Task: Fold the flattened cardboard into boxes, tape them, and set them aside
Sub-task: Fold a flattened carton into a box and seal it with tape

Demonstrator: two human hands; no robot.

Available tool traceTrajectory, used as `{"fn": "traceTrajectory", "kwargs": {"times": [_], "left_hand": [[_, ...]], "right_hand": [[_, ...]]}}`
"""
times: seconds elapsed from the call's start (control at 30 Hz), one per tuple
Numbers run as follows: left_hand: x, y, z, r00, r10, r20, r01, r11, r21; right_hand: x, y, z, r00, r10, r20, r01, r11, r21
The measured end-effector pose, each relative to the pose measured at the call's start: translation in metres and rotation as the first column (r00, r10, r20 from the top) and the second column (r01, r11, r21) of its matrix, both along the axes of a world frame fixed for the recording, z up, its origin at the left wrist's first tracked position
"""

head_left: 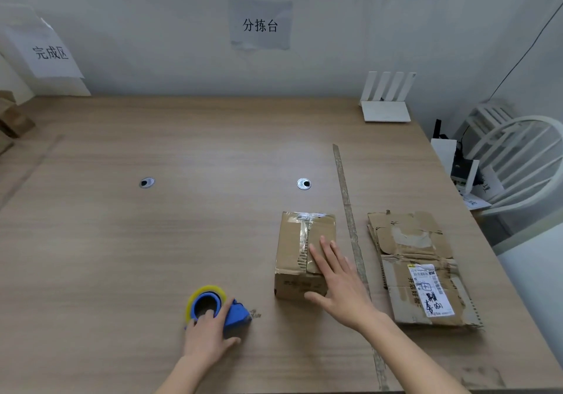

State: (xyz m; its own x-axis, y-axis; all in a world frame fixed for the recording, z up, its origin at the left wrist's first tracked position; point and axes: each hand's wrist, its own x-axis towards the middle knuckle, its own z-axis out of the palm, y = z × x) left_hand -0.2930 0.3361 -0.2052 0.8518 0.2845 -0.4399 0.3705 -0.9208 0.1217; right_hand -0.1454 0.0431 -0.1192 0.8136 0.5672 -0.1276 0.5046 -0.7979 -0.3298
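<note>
A taped box [304, 253] stands on the wooden counter [152, 241], its top seam closed with clear tape running lengthwise. The right hand [338, 281] lies on the box's near right corner with fingers straight and spread, the fingertips flat on the top flap and the thumb down by the front face; it grips nothing. To the left of the box and nearer the person, the left hand [207, 335] holds a blue tape dispenser [222, 311] resting on the counter, fingers curled over its body, one fingertip apparently reaching into the core of the yellowish roll, though the angle makes that hard to confirm. Just right of the box, a long strip of tape [350, 226] is stuck to the counter, running from far to near. Right of that strip lies a stack of flattened cardboard [417, 265], the top sheet bearing a white shipping label with handwriting. Beyond the box, two round cable grommets [303, 184] are set in the counter. At the far right corner behind the box stands a white router [385, 101] with upright antennas. On the wall behind hang two paper signs [260, 24], and a white chair [518, 162] stands off the counter's right edge.
</note>
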Motion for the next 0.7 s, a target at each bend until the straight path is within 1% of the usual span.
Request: {"fn": "traceTrajectory", "kwargs": {"times": [0.13, 0.2, 0.27, 0.3, 0.37, 0.4, 0.43, 0.47, 0.5, 0.53, 0.57, 0.7], "left_hand": [[0.008, 0.004, -0.001, 0.998, 0.031, 0.047, -0.027, 0.996, -0.089], [0.011, 0.008, 0.006, 0.997, 0.036, 0.071, -0.019, 0.975, -0.222], [0.014, 0.01, 0.026, 0.989, 0.042, 0.144, 0.017, 0.923, -0.385], [0.017, 0.01, 0.039, 0.979, 0.046, 0.199, 0.048, 0.894, -0.446], [0.027, 0.012, 0.067, 0.955, 0.054, 0.291, 0.106, 0.855, -0.508], [0.033, 0.013, 0.082, 0.948, 0.059, 0.314, 0.121, 0.844, -0.523], [0.041, 0.013, 0.099, 0.943, 0.06, 0.328, 0.132, 0.838, -0.53], [0.048, 0.014, 0.116, 0.938, 0.057, 0.342, 0.143, 0.835, -0.531], [0.056, 0.014, 0.133, 0.932, 0.053, 0.357, 0.159, 0.829, -0.536], [0.062, 0.014, 0.149, 0.925, 0.048, 0.378, 0.18, 0.819, -0.545], [0.068, 0.014, 0.164, 0.914, 0.044, 0.403, 0.202, 0.811, -0.548], [0.082, 0.015, 0.214, 0.877, 0.039, 0.48, 0.246, 0.82, -0.516]], "right_hand": [[0.0, -0.001, -0.004, 1.0, 0.007, -0.007, -0.007, 1.0, -0.009], [0.002, 0.0, 0.002, 1.0, 0.008, -0.027, -0.01, 0.999, -0.044], [0.001, 0.003, 0.012, 0.999, -0.012, -0.032, 0.01, 0.998, -0.065], [-0.001, 0.006, 0.018, 0.999, -0.031, -0.012, 0.031, 0.999, -0.042], [-0.006, 0.019, 0.034, 0.998, -0.065, 0.023, 0.063, 0.996, 0.063], [-0.009, 0.029, 0.043, 0.998, -0.067, -0.013, 0.068, 0.987, 0.142], [-0.012, 0.039, 0.052, 0.992, -0.057, -0.115, 0.084, 0.967, 0.242], [-0.013, 0.051, 0.063, 0.962, -0.031, -0.27, 0.122, 0.936, 0.331], [-0.014, 0.062, 0.075, 0.906, 0.008, -0.422, 0.174, 0.904, 0.391], [-0.013, 0.072, 0.087, 0.853, 0.041, -0.521, 0.222, 0.874, 0.432], [-0.012, 0.079, 0.098, 0.827, 0.057, -0.56, 0.255, 0.849, 0.463], [-0.005, 0.092, 0.136, 0.82, 0.073, -0.568, 0.327, 0.755, 0.569]]}}
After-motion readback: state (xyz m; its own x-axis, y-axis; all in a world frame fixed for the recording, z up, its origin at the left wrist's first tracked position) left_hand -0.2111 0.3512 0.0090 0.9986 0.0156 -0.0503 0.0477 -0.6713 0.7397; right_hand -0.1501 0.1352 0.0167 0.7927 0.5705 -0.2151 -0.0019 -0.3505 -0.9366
